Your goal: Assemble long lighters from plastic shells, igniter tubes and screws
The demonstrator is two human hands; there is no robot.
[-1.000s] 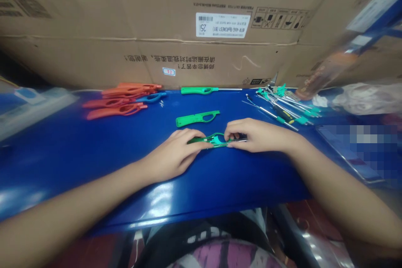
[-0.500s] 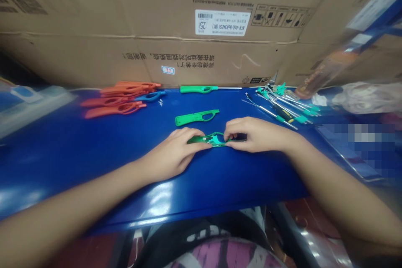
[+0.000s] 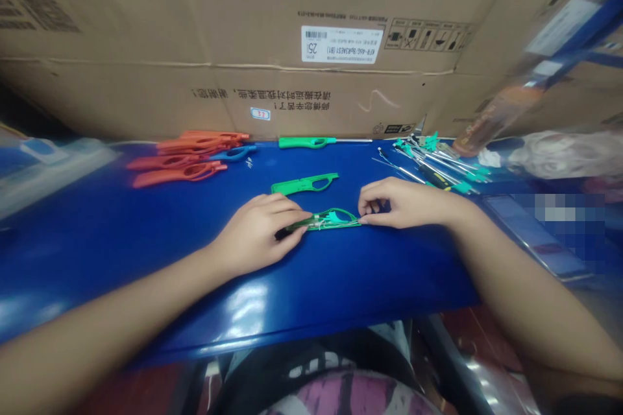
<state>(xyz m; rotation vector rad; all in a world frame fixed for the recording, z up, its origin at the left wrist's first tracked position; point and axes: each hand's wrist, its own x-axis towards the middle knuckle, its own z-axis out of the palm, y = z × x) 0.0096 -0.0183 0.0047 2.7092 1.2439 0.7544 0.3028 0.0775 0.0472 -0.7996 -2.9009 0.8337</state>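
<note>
The carton [image 3: 243, 35] stands behind my blue table [image 3: 160, 285], where orange shells [image 3: 158, 178] lie far left and rods [image 3: 442, 163] far right. My left hand [image 3: 257, 230] grasps one end of the green case [image 3: 335, 227], in front of me; my right hand [image 3: 403, 203] touches the other, whether pinching I can't tell. Just beyond lies a loose half [image 3: 304, 184]. Inside the case sits a teal piece [image 3: 333, 217].

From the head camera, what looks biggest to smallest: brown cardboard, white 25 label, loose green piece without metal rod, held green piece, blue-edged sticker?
1. Brown cardboard
2. White 25 label
3. Loose green piece
4. Blue-edged sticker
The left hand hides part of the held green piece; it beats the sticker, otherwise unsure.
</note>
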